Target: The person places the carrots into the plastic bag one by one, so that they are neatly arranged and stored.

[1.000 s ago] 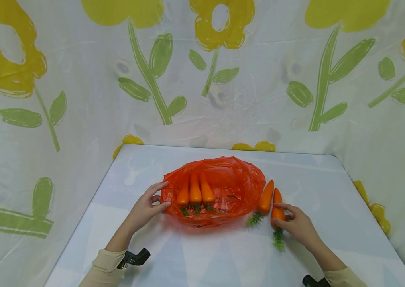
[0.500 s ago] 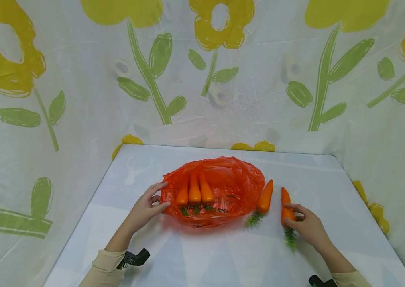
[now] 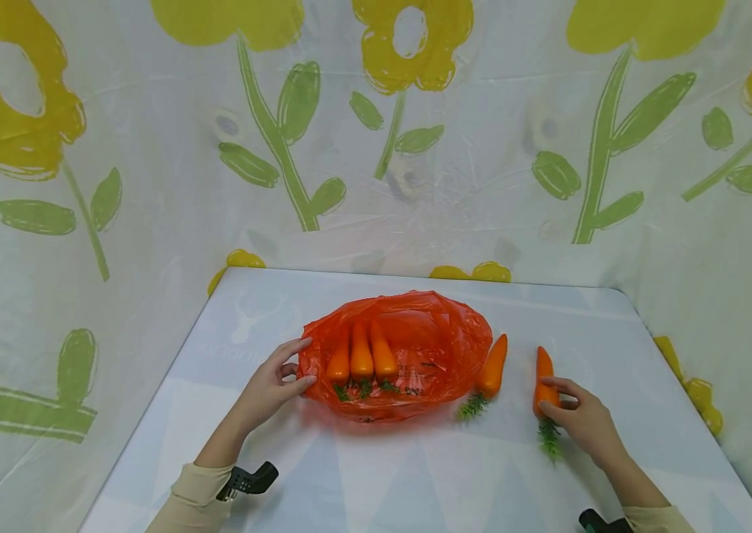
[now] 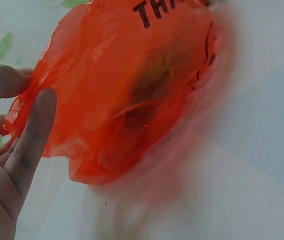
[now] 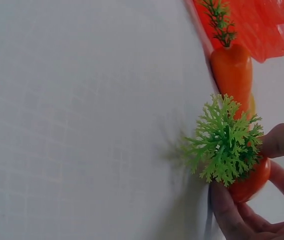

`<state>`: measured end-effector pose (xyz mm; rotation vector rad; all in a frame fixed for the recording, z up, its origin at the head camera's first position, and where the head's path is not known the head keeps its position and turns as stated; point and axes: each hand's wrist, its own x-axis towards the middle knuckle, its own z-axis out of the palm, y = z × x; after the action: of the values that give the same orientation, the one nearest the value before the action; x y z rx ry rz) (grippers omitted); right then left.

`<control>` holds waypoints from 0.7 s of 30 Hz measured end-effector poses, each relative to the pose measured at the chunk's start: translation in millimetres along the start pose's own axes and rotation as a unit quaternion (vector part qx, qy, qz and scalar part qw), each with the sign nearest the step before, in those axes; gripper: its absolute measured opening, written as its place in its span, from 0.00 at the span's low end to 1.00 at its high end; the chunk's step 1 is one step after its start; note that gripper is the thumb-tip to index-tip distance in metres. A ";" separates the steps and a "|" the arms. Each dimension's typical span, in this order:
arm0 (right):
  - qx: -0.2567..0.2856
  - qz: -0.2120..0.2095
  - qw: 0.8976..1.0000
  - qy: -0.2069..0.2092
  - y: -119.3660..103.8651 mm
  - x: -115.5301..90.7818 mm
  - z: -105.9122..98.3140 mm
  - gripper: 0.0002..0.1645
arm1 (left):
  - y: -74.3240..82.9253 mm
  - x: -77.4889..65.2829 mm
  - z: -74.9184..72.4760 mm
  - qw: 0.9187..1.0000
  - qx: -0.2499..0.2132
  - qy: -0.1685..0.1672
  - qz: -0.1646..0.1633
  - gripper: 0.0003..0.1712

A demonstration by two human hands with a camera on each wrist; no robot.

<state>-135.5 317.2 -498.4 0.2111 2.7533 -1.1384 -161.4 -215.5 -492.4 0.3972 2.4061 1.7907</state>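
A red plastic bag (image 3: 439,348) lies with its mouth spread toward me in the head view. Inside it, three carrots (image 3: 363,361) with green tops lie side by side at the left. My left hand (image 3: 276,386) pinches the bag's left edge between thumb and fingers, as the left wrist view also shows. My right hand (image 3: 585,422) grips a carrot (image 3: 542,386) by its thick end, its tip pointing away from me; the leafy top (image 5: 224,142) is plain in the right wrist view. Between that carrot and the bag, another carrot (image 3: 494,368) rests against the bag's right side.
All of this is on a pale patterned table (image 3: 416,474). Behind it hangs a white curtain (image 3: 482,207) printed with yellow flowers. A dark device (image 3: 249,480) is strapped to the left wrist, and part of another (image 3: 602,522) shows at the right wrist.
My right hand has moved to the right with its carrot, away from the carrot beside the bag. The left hand and the bag have stayed where they were.
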 end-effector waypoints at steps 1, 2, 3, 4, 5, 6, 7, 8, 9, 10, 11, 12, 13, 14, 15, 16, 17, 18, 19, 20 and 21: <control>0.000 0.000 1.000 0.001 -0.1 -0.2 0.3 0.33 | 0.3 -0.1 0.0 1.000 -0.001 0.000 0.000 0.39; 0.000 0.001 1.000 0.002 -0.2 -0.3 0.6 0.33 | 0.5 -0.1 -0.1 1.000 -0.003 0.000 0.000 0.39; 0.000 0.002 1.000 0.003 -0.2 -0.4 0.7 0.33 | 0.7 -0.1 0.0 1.000 -0.004 0.000 -0.001 0.39; 0.001 0.001 1.000 0.004 0.0 -0.3 0.8 0.33 | 0.9 0.0 0.2 1.000 -0.004 0.000 0.000 0.39; 0.002 0.001 1.000 0.004 0.1 -0.5 0.9 0.33 | 0.9 0.0 0.2 1.000 -0.005 -0.001 0.001 0.39; 0.001 0.000 1.000 0.006 0.5 -0.7 1.2 0.33 | 0.3 0.1 0.2 1.000 -0.006 -0.001 0.002 0.39; 0.001 0.000 1.000 0.007 1.0 -0.6 1.3 0.33 | 0.0 0.1 0.2 1.000 -0.006 -0.003 0.003 0.39; 0.002 -0.001 1.000 0.008 1.3 -0.5 1.4 0.33 | -0.2 0.2 0.3 1.000 -0.006 -0.002 0.003 0.39; 0.003 -0.002 1.000 0.010 1.8 -0.6 1.6 0.34 | -0.4 0.2 0.4 1.000 -0.005 -0.002 0.003 0.39; 0.003 -0.002 1.000 0.013 2.3 -0.8 1.9 0.34 | -0.6 0.2 0.5 1.000 -0.004 -0.002 0.004 0.39; 0.005 -0.002 1.000 0.014 2.8 -1.0 2.3 0.34 | -0.7 0.1 0.5 1.000 -0.007 -0.002 0.005 0.39; 0.007 -0.002 1.000 0.016 3.4 -1.2 2.7 0.34 | -0.7 0.0 0.5 1.000 -0.009 -0.002 0.007 0.39; 0.009 -0.002 1.000 0.016 3.8 -1.3 2.9 0.34 | -0.5 0.0 0.6 1.000 -0.011 -0.003 0.009 0.39; 0.010 -0.001 1.000 0.017 4.1 -1.5 3.2 0.34 | -0.3 -0.2 0.6 1.000 -0.016 -0.002 0.011 0.39; 0.012 0.000 1.000 0.017 4.3 -1.8 3.3 0.34 | -0.4 -0.2 0.7 1.000 -0.019 -0.003 0.014 0.38; 0.013 0.001 1.000 0.017 4.3 -1.8 3.3 0.34 | -0.3 -0.4 0.7 1.000 -0.022 -0.004 0.016 0.38; 0.014 0.001 1.000 0.017 4.2 -1.8 3.2 0.34 | -0.3 -0.4 0.6 1.000 -0.024 -0.004 0.017 0.38; 0.014 0.002 1.000 0.017 3.9 -1.8 3.1 0.34 | -0.2 -0.4 0.6 1.000 -0.025 -0.003 0.016 0.38; 0.015 0.003 1.000 0.017 3.7 -1.8 3.0 0.34 | -0.2 -0.4 0.7 1.000 -0.024 -0.003 0.015 0.38; 0.016 0.004 1.000 0.017 3.4 -1.8 2.9 0.34 | -0.1 -0.3 0.8 1.000 -0.024 -0.002 0.013 0.38; 0.017 0.005 1.000 0.017 3.2 -1.8 3.0 0.34 | -0.1 0.0 0.8 1.000 -0.023 -0.002 0.011 0.38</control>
<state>-132.8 317.2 -502.3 0.2504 2.7604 -1.1893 -161.2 -214.8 -492.8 0.4230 2.3622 1.8498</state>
